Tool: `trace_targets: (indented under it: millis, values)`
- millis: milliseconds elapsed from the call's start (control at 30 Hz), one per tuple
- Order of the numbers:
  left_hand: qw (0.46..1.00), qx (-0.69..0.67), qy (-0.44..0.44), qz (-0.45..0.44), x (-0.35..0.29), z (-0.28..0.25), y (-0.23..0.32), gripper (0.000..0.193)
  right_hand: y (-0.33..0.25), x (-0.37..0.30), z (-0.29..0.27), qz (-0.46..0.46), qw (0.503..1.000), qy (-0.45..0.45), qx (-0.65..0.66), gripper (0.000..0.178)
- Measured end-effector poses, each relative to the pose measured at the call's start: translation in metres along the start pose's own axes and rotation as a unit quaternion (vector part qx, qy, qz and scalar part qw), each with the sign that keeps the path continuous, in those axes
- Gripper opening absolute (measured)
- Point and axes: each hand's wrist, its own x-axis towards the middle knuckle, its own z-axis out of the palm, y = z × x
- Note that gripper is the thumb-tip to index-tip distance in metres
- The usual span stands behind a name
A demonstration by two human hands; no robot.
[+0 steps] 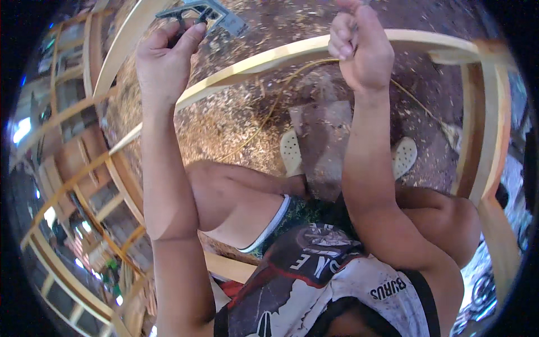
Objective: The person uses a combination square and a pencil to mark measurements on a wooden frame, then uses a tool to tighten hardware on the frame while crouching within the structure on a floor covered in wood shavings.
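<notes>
Left hand pinching a grey tool, right hand curled beside a wooden beam.
The left hand (167,64) is closed at the fingertips, thumb against fingers, on the dark inner part of the tool (229,22), an angular frame held at the top edge of the view, over the shavings-strewn floor (247,146). The right hand (366,53) is raised well apart from it, its fingers loosely bent inward; whether it grips anything small cannot be told. From above, it overlaps the long pale beam (269,58); whether they touch is unclear. A yellow cord (307,66) runs along the floor, near two cream clogs (290,151), and wooden frames (64,275) stand at left.
</notes>
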Motion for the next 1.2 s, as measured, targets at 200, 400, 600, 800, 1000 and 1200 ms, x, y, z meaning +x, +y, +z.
trace_targets:
  millis: [200,400,600,800,1000,1200]
  values:
    - [0.995,0.035,0.058,-0.074,-0.074,-0.042,-0.018,0.027,0.084,0.004,0.031,0.122,0.972,-0.11,-0.17,0.025]
    - [0.99,-0.002,0.077,-0.121,-0.119,-0.061,-0.011,0.026,0.127,-0.02,0.094,0.154,0.936,-0.24,-0.206,0.032]
    - [0.992,-0.005,0.09,-0.09,-0.151,-0.081,0.004,0.024,0.122,-0.049,0.126,0.136,0.907,-0.255,-0.305,0.029]
    - [0.992,0.036,0.048,-0.113,-0.154,-0.092,0.02,0.031,0.113,-0.056,0.131,0.106,0.9,-0.275,-0.322,0.028]
    - [0.967,0.232,0.034,-0.1,-0.156,-0.087,0.016,0.036,0.112,-0.064,0.131,0.116,0.871,-0.298,-0.372,0.021]
    - [0.979,0.148,0.022,-0.137,-0.139,-0.074,0.0,0.034,0.136,-0.046,0.111,0.109,0.853,-0.284,-0.425,0.021]
